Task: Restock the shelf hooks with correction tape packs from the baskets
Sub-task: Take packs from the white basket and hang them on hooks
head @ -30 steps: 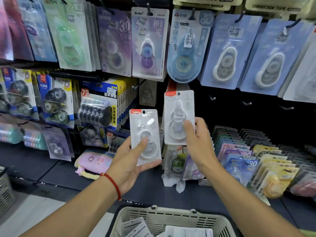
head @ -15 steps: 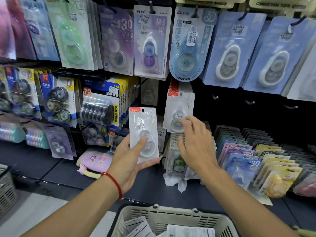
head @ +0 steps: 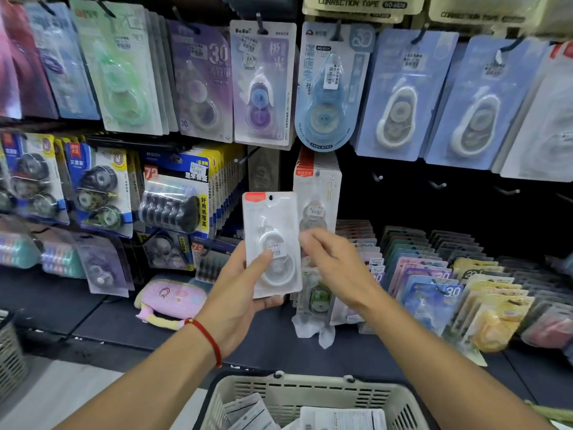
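Currently, at far left, a grey basket (head: pixel 9 352) shows only partly at the frame edge. Multi-roll packs (head: pixel 99 190) hang on the middle row of shelf hooks, and a pink pouch (head: pixel 172 297) lies on the dark shelf (head: pixel 102 318) below them.

The left hand (head: pixel 240 297) holds one correction tape pack (head: pixel 273 243) upright in front of the display. Its grip pinches the pack: the thumb presses the clear blister face and the fingers support the back and lower edge. A red cord (head: pixel 207 338) circles the left wrist.

Just right of the held pack, a stack of matching white packs (head: pixel 319 187) hangs on a hook, partly behind it. The right hand (head: pixel 336 268) is at the held pack's right edge with fingers loosely curled; motion blur prevents confirming whether its grip touches the pack.

Below, a beige basket (head: pixel 310 395) contains further packs. At right, coloured packs (head: pixel 434 293) stand in rows on the shelf, and bare hooks (head: pixel 437 184) project from the dark panel above.
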`<state>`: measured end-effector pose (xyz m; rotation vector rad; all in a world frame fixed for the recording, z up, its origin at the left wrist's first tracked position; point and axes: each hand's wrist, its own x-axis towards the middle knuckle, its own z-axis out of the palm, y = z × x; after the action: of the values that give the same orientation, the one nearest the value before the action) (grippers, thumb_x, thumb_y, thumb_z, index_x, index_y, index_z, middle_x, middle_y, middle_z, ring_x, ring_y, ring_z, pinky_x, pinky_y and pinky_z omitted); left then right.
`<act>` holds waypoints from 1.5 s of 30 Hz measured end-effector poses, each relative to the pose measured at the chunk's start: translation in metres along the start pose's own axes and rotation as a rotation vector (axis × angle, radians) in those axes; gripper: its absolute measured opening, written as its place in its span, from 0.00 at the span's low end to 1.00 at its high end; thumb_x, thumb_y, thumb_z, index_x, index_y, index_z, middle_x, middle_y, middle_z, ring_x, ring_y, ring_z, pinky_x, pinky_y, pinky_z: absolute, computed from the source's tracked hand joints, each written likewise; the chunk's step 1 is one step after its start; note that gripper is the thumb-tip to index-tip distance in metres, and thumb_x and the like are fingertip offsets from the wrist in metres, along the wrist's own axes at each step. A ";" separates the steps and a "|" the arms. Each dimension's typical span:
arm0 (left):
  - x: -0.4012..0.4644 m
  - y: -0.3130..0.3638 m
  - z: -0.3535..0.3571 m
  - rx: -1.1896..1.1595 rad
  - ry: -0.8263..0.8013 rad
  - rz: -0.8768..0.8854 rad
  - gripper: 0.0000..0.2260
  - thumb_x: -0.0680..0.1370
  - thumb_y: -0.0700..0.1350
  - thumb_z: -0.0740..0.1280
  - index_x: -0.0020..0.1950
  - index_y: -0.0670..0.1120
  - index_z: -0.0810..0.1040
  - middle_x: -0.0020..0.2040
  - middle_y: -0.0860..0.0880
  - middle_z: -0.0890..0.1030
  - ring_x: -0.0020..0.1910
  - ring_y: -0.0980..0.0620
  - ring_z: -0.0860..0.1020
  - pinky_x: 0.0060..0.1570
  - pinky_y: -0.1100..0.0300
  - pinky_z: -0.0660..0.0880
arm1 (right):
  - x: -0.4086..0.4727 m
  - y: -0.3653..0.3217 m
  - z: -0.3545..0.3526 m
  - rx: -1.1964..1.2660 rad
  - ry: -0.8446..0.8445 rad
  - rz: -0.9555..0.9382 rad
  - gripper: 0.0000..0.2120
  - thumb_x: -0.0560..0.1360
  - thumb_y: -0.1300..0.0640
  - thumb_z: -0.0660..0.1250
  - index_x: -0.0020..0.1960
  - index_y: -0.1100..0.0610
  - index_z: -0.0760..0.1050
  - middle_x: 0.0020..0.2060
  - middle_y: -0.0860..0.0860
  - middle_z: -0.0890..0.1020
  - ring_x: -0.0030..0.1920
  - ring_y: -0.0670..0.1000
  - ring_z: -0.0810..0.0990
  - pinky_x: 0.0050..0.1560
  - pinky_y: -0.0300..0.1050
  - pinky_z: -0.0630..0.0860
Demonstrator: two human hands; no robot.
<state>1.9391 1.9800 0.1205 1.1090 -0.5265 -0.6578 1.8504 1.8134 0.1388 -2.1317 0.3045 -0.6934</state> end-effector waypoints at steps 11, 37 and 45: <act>0.017 -0.022 0.038 0.505 -0.110 0.184 0.24 0.83 0.38 0.69 0.68 0.67 0.75 0.65 0.65 0.81 0.64 0.65 0.78 0.62 0.58 0.79 | -0.021 0.030 -0.065 0.313 0.401 0.220 0.05 0.85 0.49 0.64 0.58 0.49 0.73 0.50 0.48 0.86 0.47 0.42 0.85 0.42 0.37 0.77; -0.005 -0.102 0.011 1.350 -0.341 0.064 0.15 0.78 0.36 0.67 0.61 0.49 0.82 0.60 0.49 0.83 0.60 0.48 0.80 0.61 0.52 0.77 | -0.088 0.124 -0.061 -0.374 -0.253 0.598 0.06 0.80 0.56 0.65 0.48 0.54 0.80 0.42 0.50 0.86 0.43 0.55 0.86 0.49 0.49 0.80; -0.084 -0.225 -0.024 1.465 -0.561 -0.386 0.15 0.79 0.40 0.67 0.65 0.49 0.80 0.66 0.47 0.80 0.66 0.45 0.77 0.63 0.58 0.72 | -0.242 0.198 0.028 -0.624 -0.774 0.844 0.20 0.83 0.47 0.66 0.71 0.56 0.76 0.70 0.56 0.78 0.68 0.58 0.77 0.66 0.50 0.74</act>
<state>1.8482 1.9885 -0.1027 2.4543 -1.4051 -0.9294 1.6742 1.8189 -0.1209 -2.3315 0.9802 0.7898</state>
